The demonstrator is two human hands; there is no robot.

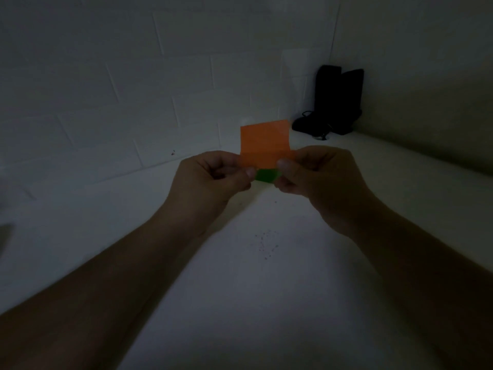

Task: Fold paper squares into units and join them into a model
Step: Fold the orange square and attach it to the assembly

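I see both hands raised over the pale table (pixel 266 303) in dim light. My left hand (pixel 213 180) pinches the lower left edge of the orange paper (pixel 264 145) between thumb and curled fingers; my right hand (pixel 317 174) pinches its lower right edge. The sheet stands upright toward 12 o'clock. A green paper (pixel 265 175) shows just below it, between the thumbs. A black object (pixel 336 102) sits in the corner at about 1 o'clock.
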